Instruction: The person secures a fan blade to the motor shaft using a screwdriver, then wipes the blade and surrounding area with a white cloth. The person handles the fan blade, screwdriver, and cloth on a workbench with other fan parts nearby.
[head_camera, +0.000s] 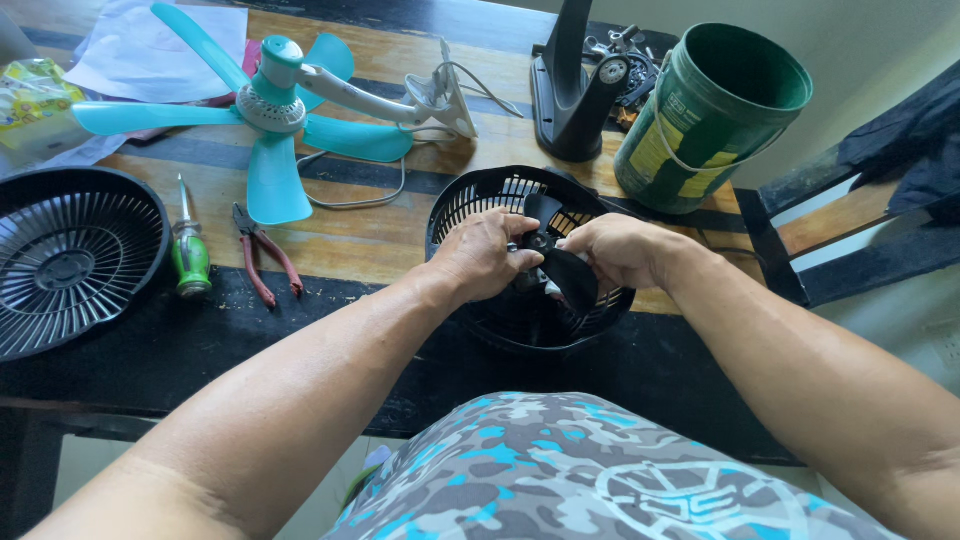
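The fingers (524, 258) of the left hand (484, 254) were curled and closed on the hub of a black fan blade (572, 280), at the middle of a black fan guard (470, 205). Just across from them, the fingers (578, 248) of the right hand (622, 250) were bent and pinched on the same blade, at the hub's other side; one dark vane hung down just below both sets of fingers. The blade sat inside the round guard, which lay on the surface (370, 245) directly under the fingers, its slotted rim showing above the left knuckles.

Out to the left of the left fingers lay red-handled pliers (264, 256), and just beyond them a green-handled screwdriver (189, 250). Further left still, well apart from the fingers, a second black fan grille (70, 255) rested flat on the surface.

Beyond the fingers, up the surface, a teal fan (268, 108) with a white clip lay on its side, its cord looping toward the guard. Above the right fingers stood a black fan stand (575, 95), and just to the right of that a green bucket (710, 115) with a wire handle. Near the person's body, below both forearms, showed a grey and blue camouflage garment (590, 470).
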